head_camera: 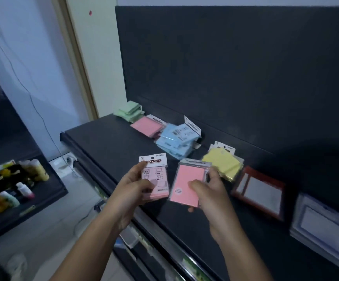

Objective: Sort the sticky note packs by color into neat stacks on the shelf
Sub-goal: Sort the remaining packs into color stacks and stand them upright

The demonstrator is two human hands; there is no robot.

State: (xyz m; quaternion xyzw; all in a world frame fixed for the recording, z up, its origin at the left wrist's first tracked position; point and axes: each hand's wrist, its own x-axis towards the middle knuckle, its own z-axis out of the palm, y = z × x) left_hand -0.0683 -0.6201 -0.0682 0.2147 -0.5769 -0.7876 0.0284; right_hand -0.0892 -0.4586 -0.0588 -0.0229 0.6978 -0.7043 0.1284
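Two pink sticky note packs are in hand above the dark shelf [112, 142]: the left hand [133, 186] is closed on one pink pack [156, 179] held label side up, its white header card reading "STICKY NOTE" partly covered by the fingers, and the right hand [209, 191] is clamped on a second pink pack [187, 184] shown plain side up, thumb across its face and fingers behind its right edge. The two packs sit just beside each other without clearly touching. Beyond the grips, toward the back panel, four groups lie on the shelf: a green stack [129, 111] at the far left corner, about three packs though the edges blur; one pink pack [147, 125] lying flat just past it, with possibly another beneath; a loose blue pile [177, 139], several packs overlapping at angles and too smeared to count; and a yellow pile [223, 162] just behind the right hand, partly hidden by the fingers, count unclear. To the right of the right hand lie a red-framed board [258, 189] and a blurred blue-edged board [320, 224]. Left of the left hand, a lower shelf holds small bottles [24, 189], blurred and cut off at the frame edge.
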